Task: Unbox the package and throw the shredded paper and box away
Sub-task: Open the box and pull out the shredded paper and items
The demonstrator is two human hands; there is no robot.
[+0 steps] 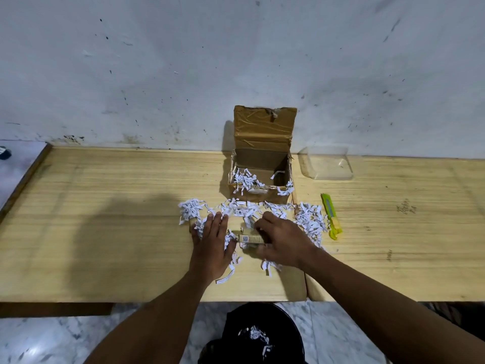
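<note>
Leaning over a pale wooden table (105, 219) set against a scuffed white wall (183, 61), I am pressing my left hand (212, 240) flat, fingers spread, on shredded paper (309, 222). My right hand (283, 245) is pinching 1 small carton (249, 239), its long axis running left to right between my hands. Beyond my knuckles the box (262, 164) is standing open, lid upright, more shreds inside. Right of my grip a yellow-green cutter (331, 216) is pointing away from me. Below, a black bin (262, 334) is sitting on marble floor (52, 342).
</note>
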